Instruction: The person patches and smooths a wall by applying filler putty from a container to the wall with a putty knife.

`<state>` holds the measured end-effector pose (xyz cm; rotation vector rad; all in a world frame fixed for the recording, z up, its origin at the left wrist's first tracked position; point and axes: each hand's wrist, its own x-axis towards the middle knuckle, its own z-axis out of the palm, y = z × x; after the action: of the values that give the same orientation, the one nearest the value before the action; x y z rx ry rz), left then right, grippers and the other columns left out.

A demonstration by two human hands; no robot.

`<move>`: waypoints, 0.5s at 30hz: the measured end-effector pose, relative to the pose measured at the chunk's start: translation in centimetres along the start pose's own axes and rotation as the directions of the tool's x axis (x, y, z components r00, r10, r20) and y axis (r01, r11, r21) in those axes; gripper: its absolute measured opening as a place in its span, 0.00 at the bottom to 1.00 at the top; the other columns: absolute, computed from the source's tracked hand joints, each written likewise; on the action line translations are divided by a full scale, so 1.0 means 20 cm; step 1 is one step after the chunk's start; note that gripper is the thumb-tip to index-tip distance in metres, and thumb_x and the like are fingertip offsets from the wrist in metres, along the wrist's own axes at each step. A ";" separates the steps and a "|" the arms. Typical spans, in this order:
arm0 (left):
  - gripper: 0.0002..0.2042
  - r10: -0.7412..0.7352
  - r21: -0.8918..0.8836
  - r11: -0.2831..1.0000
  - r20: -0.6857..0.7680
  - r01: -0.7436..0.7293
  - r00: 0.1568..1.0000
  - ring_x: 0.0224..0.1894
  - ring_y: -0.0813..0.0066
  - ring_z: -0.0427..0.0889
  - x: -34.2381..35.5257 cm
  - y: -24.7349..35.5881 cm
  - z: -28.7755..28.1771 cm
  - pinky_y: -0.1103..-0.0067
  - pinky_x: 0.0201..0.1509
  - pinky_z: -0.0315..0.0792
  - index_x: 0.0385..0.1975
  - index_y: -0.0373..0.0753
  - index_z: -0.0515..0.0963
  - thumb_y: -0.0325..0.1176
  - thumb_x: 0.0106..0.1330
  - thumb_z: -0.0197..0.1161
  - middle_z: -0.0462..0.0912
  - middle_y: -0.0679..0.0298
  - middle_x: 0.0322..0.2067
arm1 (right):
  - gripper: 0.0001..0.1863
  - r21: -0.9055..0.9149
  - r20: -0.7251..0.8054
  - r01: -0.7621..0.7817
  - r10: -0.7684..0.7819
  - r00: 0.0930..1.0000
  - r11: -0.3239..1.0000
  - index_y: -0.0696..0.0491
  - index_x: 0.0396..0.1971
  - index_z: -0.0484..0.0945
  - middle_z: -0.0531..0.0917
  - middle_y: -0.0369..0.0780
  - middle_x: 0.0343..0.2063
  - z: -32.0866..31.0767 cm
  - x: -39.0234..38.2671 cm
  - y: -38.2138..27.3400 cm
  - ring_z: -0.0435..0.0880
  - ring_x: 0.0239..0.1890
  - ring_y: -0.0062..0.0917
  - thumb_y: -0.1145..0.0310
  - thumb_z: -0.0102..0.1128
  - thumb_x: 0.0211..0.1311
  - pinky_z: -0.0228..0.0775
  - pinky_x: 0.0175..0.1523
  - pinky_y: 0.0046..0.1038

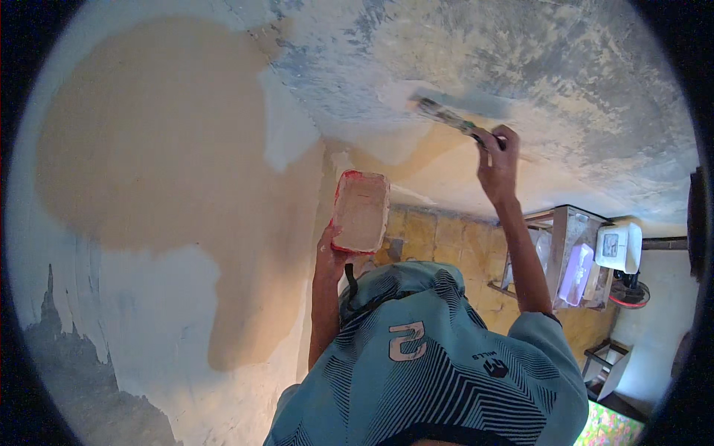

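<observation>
My left hand (329, 241) holds a red-rimmed rectangular tray (361, 210) of pale beige paste, low beside the patched wall (141, 134). My right hand (497, 149) is raised to the right of the tray, its fingers closed round the handle of a wide scraper (442, 111). The blurred blade lies over a pale smear on the mottled grey surface (595, 89); whether it touches cannot be told. Broad damp-looking beige patches cover much of the left wall, with bare grey at its lower left.
A yellowish tiled floor (416, 230) lies below. At the right stands a wooden table (558, 223) with a purple container (576, 275) and white bucket (619, 245). Near them are a dark round object with a red rim (629, 301) and a low stand (602, 364).
</observation>
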<state>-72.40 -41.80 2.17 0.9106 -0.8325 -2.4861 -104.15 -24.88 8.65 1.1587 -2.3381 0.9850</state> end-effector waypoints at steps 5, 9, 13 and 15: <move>0.35 -0.024 0.014 1.000 -0.020 0.024 1.000 0.56 0.50 0.78 0.00 -0.02 -0.01 0.52 0.52 0.79 0.65 0.34 0.60 0.41 0.57 0.58 0.73 0.49 0.57 | 0.17 -0.118 -0.099 0.041 -0.053 0.994 0.992 0.49 0.44 0.83 0.73 0.47 0.43 0.09 0.01 0.01 0.72 0.48 0.42 0.81 0.58 0.57 0.69 0.52 0.36; 0.35 -0.021 0.017 1.000 -0.040 0.022 0.999 0.57 0.51 0.78 -0.02 -0.03 -0.02 0.53 0.53 0.79 0.65 0.33 0.60 0.41 0.57 0.58 0.73 0.49 0.57 | 0.17 -0.154 -0.122 0.035 -0.055 0.991 0.987 0.50 0.45 0.82 0.73 0.47 0.43 -0.06 -0.07 0.24 0.73 0.48 0.42 0.81 0.60 0.56 0.69 0.50 0.37; 0.35 -0.018 0.022 1.000 -0.040 0.019 0.999 0.56 0.50 0.78 -0.03 -0.02 0.02 0.53 0.53 0.79 0.65 0.33 0.60 0.40 0.57 0.58 0.73 0.49 0.57 | 0.16 -0.109 -0.191 0.061 -0.081 0.978 0.992 0.50 0.44 0.82 0.73 0.47 0.43 -0.13 -0.13 0.35 0.73 0.46 0.43 0.80 0.61 0.56 0.70 0.48 0.36; 0.35 -0.023 0.030 0.999 -0.064 0.025 0.998 0.56 0.51 0.78 -0.04 -0.02 0.04 0.53 0.53 0.79 0.65 0.33 0.61 0.40 0.56 0.58 0.73 0.49 0.58 | 0.16 -0.062 -0.142 0.042 -0.050 0.989 0.997 0.49 0.44 0.82 0.73 0.47 0.43 -0.05 -0.11 0.30 0.73 0.46 0.43 0.80 0.61 0.56 0.70 0.48 0.37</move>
<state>-72.53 -40.76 2.80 1.0104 -0.8462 -2.4568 -107.54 -20.32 5.52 1.0775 -2.2023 0.9449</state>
